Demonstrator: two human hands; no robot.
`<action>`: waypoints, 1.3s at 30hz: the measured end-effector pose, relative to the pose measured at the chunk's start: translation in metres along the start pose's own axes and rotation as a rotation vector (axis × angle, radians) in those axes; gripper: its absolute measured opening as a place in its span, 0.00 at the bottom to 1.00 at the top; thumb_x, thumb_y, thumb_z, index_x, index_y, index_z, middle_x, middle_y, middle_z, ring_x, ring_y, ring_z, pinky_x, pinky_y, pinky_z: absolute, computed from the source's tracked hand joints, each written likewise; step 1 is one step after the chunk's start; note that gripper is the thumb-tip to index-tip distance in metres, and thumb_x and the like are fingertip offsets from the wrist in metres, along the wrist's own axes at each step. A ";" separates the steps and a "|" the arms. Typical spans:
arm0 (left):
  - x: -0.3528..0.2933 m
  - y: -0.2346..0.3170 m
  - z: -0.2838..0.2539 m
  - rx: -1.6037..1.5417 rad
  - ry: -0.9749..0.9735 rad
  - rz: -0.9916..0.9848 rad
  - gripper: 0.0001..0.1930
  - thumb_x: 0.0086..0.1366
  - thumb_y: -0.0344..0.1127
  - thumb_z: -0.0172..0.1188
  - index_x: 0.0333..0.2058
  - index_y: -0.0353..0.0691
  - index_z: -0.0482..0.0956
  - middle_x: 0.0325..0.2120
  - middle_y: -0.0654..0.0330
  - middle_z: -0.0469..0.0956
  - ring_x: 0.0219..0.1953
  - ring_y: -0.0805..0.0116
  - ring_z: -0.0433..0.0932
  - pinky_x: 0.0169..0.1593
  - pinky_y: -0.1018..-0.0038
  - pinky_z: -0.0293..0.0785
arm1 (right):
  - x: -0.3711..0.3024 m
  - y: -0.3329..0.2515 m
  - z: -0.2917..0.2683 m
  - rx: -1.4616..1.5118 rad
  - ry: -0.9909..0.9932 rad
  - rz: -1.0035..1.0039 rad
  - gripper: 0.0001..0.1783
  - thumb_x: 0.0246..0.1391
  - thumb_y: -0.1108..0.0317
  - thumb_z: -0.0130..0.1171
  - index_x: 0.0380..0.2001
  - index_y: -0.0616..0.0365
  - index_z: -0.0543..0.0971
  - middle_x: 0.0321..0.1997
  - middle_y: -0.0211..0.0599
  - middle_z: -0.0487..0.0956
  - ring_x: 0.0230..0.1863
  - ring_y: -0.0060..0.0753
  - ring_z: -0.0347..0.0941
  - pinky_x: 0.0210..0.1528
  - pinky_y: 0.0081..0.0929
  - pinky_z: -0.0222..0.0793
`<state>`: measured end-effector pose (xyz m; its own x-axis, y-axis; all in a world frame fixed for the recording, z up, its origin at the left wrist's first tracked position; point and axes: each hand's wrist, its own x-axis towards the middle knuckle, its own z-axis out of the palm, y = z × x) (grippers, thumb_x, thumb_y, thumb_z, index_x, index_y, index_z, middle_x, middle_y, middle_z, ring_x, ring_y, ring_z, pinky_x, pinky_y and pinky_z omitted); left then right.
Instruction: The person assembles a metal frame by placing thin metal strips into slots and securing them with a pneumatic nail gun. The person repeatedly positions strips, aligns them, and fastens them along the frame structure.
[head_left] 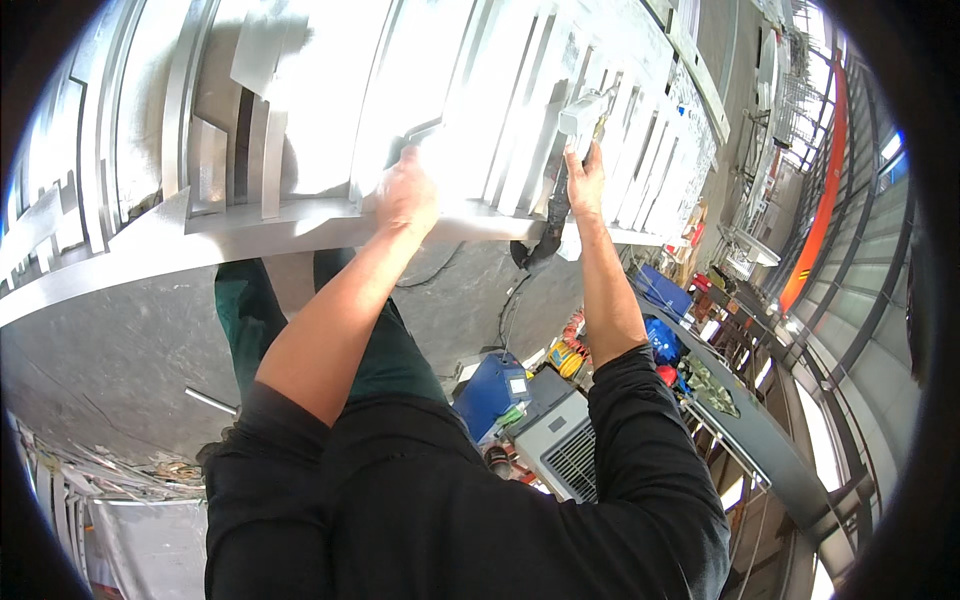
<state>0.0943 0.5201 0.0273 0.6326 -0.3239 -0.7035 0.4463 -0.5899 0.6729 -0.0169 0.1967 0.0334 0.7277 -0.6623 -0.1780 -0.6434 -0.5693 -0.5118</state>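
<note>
Left hand [405, 195] lies flat, fingers spread and pressed onto a bright metal sheet [330, 110] that rests on the surface [250, 235], just inside its near edge. Right hand [585, 180] is closed around the grip of a grey hand tool [582, 115], its black hose [548, 225] hanging below the wrist. The tool's long axis runs away from the person, its head sitting just beyond the right hand among upright metal strips [640, 130]. Of the two hands, the right is nearer those strips; the left is well apart from them.

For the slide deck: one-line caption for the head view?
Left hand steadies a metal sheet on the workbench; right hand grips a tool.
</note>
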 end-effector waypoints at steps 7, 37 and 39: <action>0.000 0.000 0.001 -0.045 -0.005 -0.015 0.14 0.65 0.30 0.48 0.47 0.34 0.74 0.36 0.37 0.81 0.43 0.37 0.80 0.51 0.50 0.74 | -0.002 -0.020 -0.006 0.209 -0.091 0.069 0.25 0.65 0.60 0.58 0.59 0.63 0.69 0.40 0.33 0.75 0.40 0.22 0.71 0.44 0.24 0.70; -0.006 0.003 -0.001 0.014 -0.103 -0.016 0.09 0.67 0.30 0.51 0.44 0.36 0.72 0.30 0.41 0.81 0.39 0.42 0.81 0.42 0.52 0.76 | -0.286 -0.280 0.025 0.539 -0.334 0.556 0.34 0.61 0.50 0.60 0.62 0.62 0.69 0.55 0.38 0.76 0.55 0.29 0.71 0.58 0.30 0.66; -0.006 0.002 -0.002 -0.048 -0.162 -0.062 0.09 0.67 0.30 0.51 0.44 0.36 0.71 0.31 0.40 0.81 0.40 0.41 0.81 0.43 0.51 0.75 | -0.279 -0.282 0.030 0.456 -0.295 0.483 0.28 0.62 0.48 0.60 0.54 0.60 0.72 0.43 0.34 0.78 0.42 0.24 0.73 0.45 0.26 0.70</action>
<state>0.0923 0.5223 0.0334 0.4941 -0.4057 -0.7690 0.5134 -0.5776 0.6346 -0.0311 0.5563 0.2017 0.4628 -0.5931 -0.6588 -0.7929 0.0553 -0.6068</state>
